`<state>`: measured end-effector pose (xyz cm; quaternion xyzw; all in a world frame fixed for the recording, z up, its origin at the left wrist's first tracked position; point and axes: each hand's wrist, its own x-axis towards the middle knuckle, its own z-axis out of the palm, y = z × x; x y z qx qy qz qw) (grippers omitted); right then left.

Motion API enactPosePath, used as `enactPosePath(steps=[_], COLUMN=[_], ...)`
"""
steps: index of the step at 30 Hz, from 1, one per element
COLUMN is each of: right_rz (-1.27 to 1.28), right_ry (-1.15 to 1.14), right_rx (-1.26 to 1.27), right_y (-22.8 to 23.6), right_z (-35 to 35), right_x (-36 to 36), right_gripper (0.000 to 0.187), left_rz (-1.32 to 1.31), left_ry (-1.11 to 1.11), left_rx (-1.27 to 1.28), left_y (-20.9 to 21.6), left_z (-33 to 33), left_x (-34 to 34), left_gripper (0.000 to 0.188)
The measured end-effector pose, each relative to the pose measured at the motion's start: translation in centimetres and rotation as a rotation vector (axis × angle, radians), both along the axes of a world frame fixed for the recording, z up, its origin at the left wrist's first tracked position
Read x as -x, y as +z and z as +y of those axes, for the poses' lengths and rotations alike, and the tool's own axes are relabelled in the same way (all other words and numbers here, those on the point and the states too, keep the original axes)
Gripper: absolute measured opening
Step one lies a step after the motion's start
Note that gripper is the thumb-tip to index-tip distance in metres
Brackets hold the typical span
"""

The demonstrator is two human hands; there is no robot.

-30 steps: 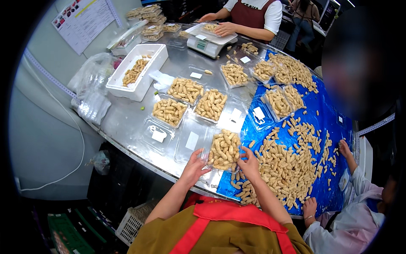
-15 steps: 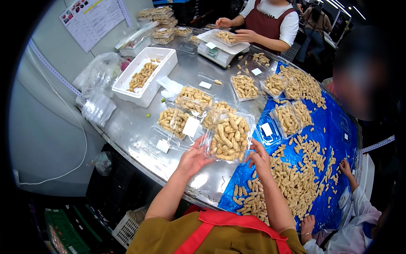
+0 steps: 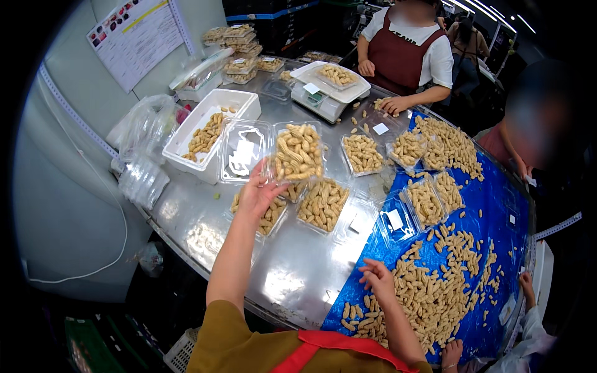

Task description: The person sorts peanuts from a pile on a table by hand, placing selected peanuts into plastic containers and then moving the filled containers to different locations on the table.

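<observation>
My left hand (image 3: 258, 191) grips the near edge of a clear plastic clamshell box (image 3: 298, 154) filled with peanuts. Its lid (image 3: 245, 151) hangs open to the left, with a white label on it. Just in front, another clamshell of peanuts (image 3: 323, 205) lies on the metal table, and a further peanut box (image 3: 266, 216) sits partly behind my left forearm. My right hand (image 3: 378, 281) holds nothing; its fingers are apart and bent above the blue sheet (image 3: 354, 281), beside the heap of loose peanuts (image 3: 429, 292).
A white foam box (image 3: 214, 102) with peanuts stands at the back left, near plastic bags (image 3: 149, 127). A scale (image 3: 323, 96) carries a peanut box. Across the table a co-worker (image 3: 407, 53) touches loose peanuts. More filled boxes (image 3: 426, 204) lie on the right.
My left hand has moved away from me and to the left with a peanut box. My right hand has let go and drawn back. The co-worker's hands have left the box on the scale.
</observation>
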<state>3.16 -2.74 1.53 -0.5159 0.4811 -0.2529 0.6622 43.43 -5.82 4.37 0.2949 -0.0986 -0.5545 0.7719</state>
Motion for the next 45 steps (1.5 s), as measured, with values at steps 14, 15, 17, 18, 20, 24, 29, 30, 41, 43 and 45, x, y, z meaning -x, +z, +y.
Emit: enactPosePath(steps=[14, 15, 17, 18, 20, 24, 29, 30, 41, 43, 45], right_rz=[0.028, 0.029, 0.023, 0.019, 0.026, 0.028, 0.030, 0.024, 0.018, 0.010, 0.038], right_ry=[-0.134, -0.133, -0.134, -0.135, -0.138, -0.127, -0.142, -0.166, -0.134, -0.166, -0.167], right_rx=[-0.047, -0.057, -0.063, -0.067, -0.068, -0.067, -0.080, -0.081, -0.028, 0.002, -0.011], right_y=[-1.5, -1.6, -1.8, -1.9, -1.7, -1.3, -1.5, -1.6, -1.6, -2.1, -1.5], right_z=[0.1, 0.0, 0.0, 0.0, -0.1, -0.2, -0.2, 0.1, -0.6, -0.6, -0.8], right_x=[1.4, 1.4, 1.4, 1.3, 1.1, 0.5, 0.2, 0.5, 1.9, 2.8, 3.4], right_gripper=[0.034, 0.035, 0.035, 0.035, 0.035, 0.035, 0.036, 0.036, 0.034, 0.034, 0.035], left_rz=[-0.012, -0.031, -0.045, -0.060, -0.089, -0.106, -0.086, -0.075, -0.370, -0.395, -0.440], left_ry=[0.051, 0.039, 0.012, 0.008, -0.003, -0.020, -0.041, -0.042, -0.006, -0.011, -0.011], left_rx=[-0.097, -0.104, -0.121, -0.141, -0.181, -0.289, -0.274, -0.262, -0.454, -0.462, -0.457], left_y=[-3.2, -3.2, -3.8, -4.1, -4.4, -5.4, -7.2, -8.2, -13.4, -13.6, -13.6], left_z=[-12.5, -12.8, -13.3, -13.6, -14.0, -14.5, -16.3, -16.8, -17.5, -17.6, -17.6], left_x=[-10.0, -10.3, -11.3, -11.7, -12.3, -13.9, -14.6, -15.5, -22.2, -22.2, -22.9], left_gripper=[0.063, 0.063, 0.065, 0.065, 0.065, 0.062, 0.060, 0.057, 0.053, 0.053, 0.056])
